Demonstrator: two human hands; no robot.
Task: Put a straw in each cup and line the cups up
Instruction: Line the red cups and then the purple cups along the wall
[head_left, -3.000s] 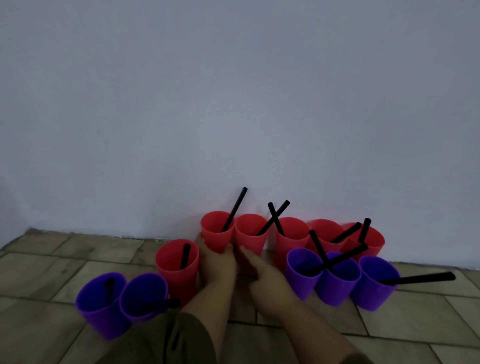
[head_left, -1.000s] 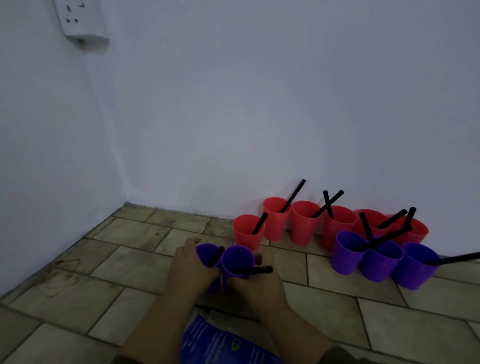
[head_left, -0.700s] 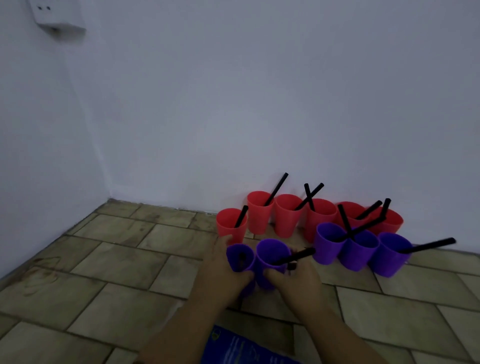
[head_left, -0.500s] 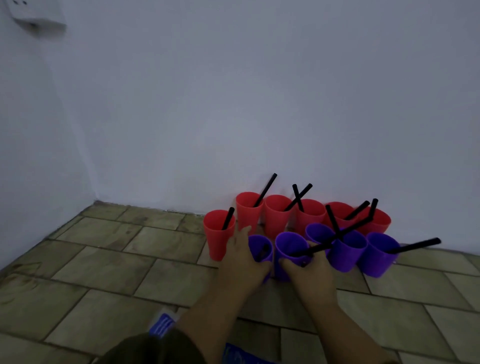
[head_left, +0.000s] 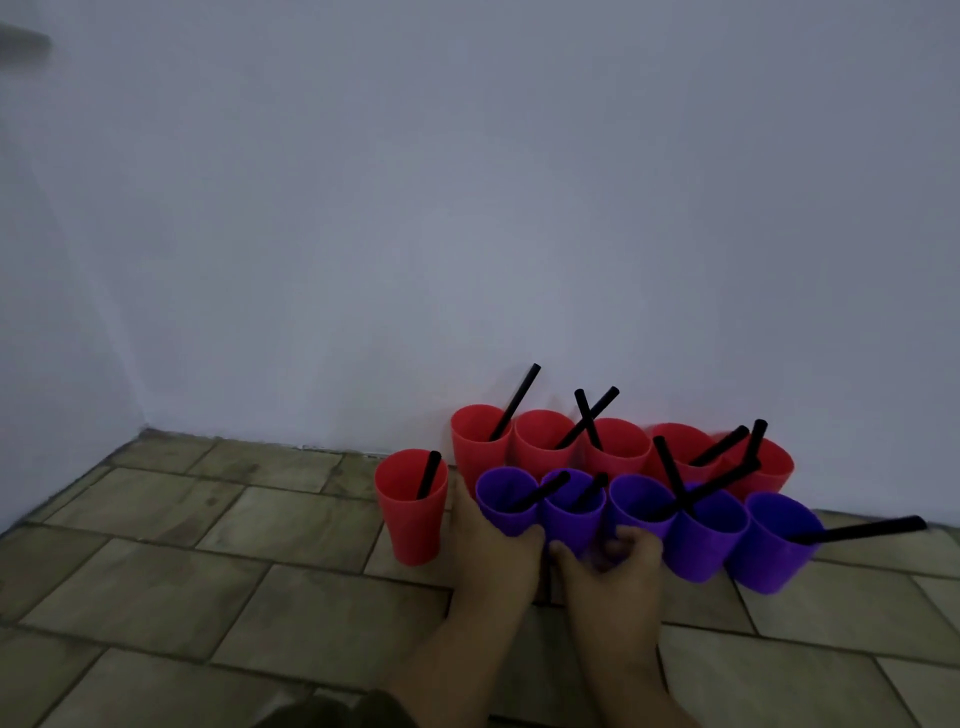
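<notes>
Several red cups (head_left: 540, 441) stand in a row against the wall, each with a black straw (head_left: 514, 402). One more red cup (head_left: 411, 506) stands apart at the left front. In front runs a row of purple cups with straws. My left hand (head_left: 493, 545) grips the leftmost purple cup (head_left: 506, 501). My right hand (head_left: 608, 566) holds the second purple cup (head_left: 574, 512), which touches the third purple cup (head_left: 641, 506). The rightmost purple cup (head_left: 774, 545) carries a straw lying almost flat to the right.
The cups stand on a tiled floor (head_left: 208, 571) at the foot of a white wall (head_left: 467, 208). A room corner lies at the left (head_left: 140, 426). A dark sleeve shows at the bottom edge (head_left: 332, 712).
Both hands have carried the two purple cups rightward and away from me, up against the other purple cups. The view has turned right; the blue packet has dropped out of sight.
</notes>
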